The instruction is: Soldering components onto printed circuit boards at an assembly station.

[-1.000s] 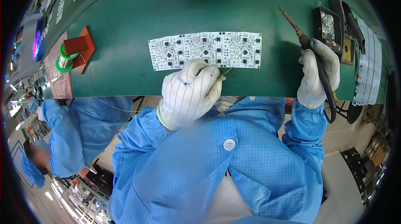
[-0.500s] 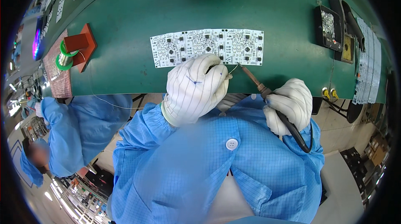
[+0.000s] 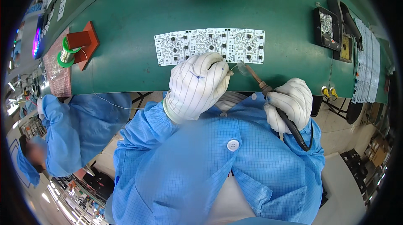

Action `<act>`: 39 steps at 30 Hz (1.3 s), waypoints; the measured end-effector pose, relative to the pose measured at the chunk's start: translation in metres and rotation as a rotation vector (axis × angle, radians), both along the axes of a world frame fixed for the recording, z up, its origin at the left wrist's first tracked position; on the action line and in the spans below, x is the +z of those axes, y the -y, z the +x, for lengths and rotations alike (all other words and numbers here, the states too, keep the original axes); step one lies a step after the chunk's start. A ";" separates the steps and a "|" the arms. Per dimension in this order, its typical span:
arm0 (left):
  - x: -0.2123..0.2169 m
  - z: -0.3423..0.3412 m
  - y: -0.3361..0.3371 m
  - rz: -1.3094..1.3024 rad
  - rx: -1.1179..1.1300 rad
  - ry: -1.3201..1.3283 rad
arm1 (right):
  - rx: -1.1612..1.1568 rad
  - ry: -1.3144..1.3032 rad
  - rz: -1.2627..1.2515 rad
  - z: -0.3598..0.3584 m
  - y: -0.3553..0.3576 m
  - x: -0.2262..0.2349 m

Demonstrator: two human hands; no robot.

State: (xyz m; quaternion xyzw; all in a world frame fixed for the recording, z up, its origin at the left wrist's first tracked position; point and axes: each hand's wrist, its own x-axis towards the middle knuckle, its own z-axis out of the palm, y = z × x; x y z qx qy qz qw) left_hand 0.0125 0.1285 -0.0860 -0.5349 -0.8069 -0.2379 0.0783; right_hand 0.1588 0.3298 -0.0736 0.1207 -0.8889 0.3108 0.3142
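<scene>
A white circuit board panel (image 3: 208,42) made of three joined sections lies on the green bench. My left hand (image 3: 198,84), in a striped white glove, is closed at the panel's near edge and pinches solder wire (image 3: 234,67) between thumb and finger. My gloved right hand (image 3: 290,104) grips a soldering iron (image 3: 263,85) by its dark handle. The iron's tip meets the end of the solder wire at the near edge of the right-hand section, where a faint wisp of smoke shows. My left hand covers part of the middle section's near edge.
A solder spool (image 3: 66,53) sits on a red-brown stand (image 3: 89,44) at left, its wire trailing towards me. Right: a black tray of metal bits (image 3: 327,27), an iron holder with a yellow sponge (image 3: 346,48), and stacked board strips (image 3: 367,63). A co-worker in blue (image 3: 84,132) sits at left.
A wisp of smoke now shows at the iron's tip. My left hand and the panel's left end appear shifted slightly right. Both hands keep their hold.
</scene>
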 end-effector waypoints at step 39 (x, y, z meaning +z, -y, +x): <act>0.018 -0.020 0.016 0.171 0.154 0.093 | -0.531 0.057 -0.633 -0.015 -0.002 0.009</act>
